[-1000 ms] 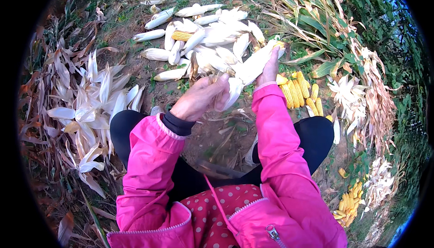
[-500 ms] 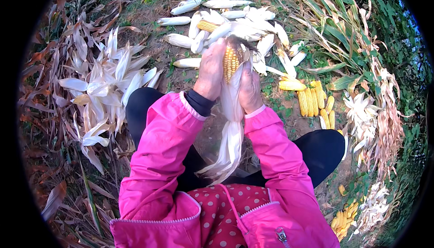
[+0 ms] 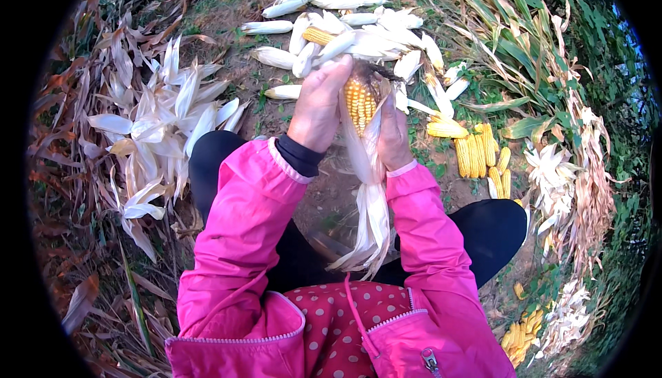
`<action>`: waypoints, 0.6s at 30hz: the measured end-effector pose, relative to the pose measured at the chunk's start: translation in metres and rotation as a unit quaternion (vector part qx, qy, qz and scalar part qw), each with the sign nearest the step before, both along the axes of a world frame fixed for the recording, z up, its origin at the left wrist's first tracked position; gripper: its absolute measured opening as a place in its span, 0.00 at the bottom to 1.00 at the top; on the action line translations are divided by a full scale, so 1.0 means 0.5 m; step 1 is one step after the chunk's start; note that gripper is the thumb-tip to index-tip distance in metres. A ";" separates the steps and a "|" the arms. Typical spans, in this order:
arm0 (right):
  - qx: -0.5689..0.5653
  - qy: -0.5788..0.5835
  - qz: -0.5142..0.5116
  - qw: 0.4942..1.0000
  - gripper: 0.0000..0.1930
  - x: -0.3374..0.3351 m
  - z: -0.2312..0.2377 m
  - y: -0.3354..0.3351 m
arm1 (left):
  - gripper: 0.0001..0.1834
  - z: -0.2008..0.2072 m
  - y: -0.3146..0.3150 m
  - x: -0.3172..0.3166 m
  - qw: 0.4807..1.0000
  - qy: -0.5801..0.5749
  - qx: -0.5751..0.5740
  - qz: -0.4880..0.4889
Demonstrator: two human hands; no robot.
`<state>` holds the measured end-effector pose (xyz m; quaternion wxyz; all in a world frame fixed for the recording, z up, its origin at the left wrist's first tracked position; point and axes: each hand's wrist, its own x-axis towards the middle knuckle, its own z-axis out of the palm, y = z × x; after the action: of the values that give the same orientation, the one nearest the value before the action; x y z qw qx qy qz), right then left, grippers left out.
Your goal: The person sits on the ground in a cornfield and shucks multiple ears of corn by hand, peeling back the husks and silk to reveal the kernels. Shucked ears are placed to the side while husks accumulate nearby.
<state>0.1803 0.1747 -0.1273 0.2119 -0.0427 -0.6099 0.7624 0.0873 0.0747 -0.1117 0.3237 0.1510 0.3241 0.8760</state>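
Both my hands hold one corn ear [image 3: 360, 100] upright in front of me. Its yellow kernels show at the top, and pale husk leaves [image 3: 369, 199] hang down from it toward my lap. My left hand [image 3: 318, 104] grips the left side near the tip. My right hand [image 3: 394, 132] grips the right side, partly hidden behind the husk. My pink sleeves come up from the lower edge.
A pile of unhusked pale ears [image 3: 345, 30] lies on the ground ahead. Bare yellow cobs [image 3: 479, 154] lie to the right, more [image 3: 520, 330] at lower right. A heap of stripped husks [image 3: 162, 123] is on my left. Green and dry stalks [image 3: 552, 88] line the right side.
A second ago my hands reached into the pile ahead and took an ear. Since then they have brought it close, and the husk is peeled down, baring the kernels.
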 end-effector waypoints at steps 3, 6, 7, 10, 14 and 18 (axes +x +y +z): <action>0.040 -0.022 0.011 0.999 0.30 0.005 -0.002 0.013 | 0.13 0.011 -0.004 0.000 0.999 -0.018 0.030 -0.037; 0.062 -0.021 0.012 0.998 0.31 0.001 -0.010 0.013 | 0.12 -0.005 -0.007 -0.008 0.997 -0.029 0.051 -0.040; 0.070 -0.003 0.015 0.997 0.30 -0.003 -0.013 0.012 | 0.13 -0.023 -0.007 -0.019 0.996 -0.033 0.061 -0.047; 0.124 0.065 0.017 0.990 0.31 -0.001 0.003 0.000 | 0.11 -0.049 -0.003 -0.027 0.990 -0.079 0.093 -0.073; 0.033 0.079 0.031 0.996 0.36 0.010 0.023 -0.021 | 0.09 -0.049 0.000 -0.019 0.976 -0.178 0.114 -0.062; 0.099 0.075 -0.069 0.990 0.47 -0.013 -0.056 -0.012 | 0.08 -0.056 0.015 -0.024 0.964 -0.252 0.081 0.034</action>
<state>0.1736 0.1685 -0.1554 0.3120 -0.0063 -0.6609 0.6826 0.0751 0.0819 -0.1395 0.3511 -0.0599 0.1647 0.9198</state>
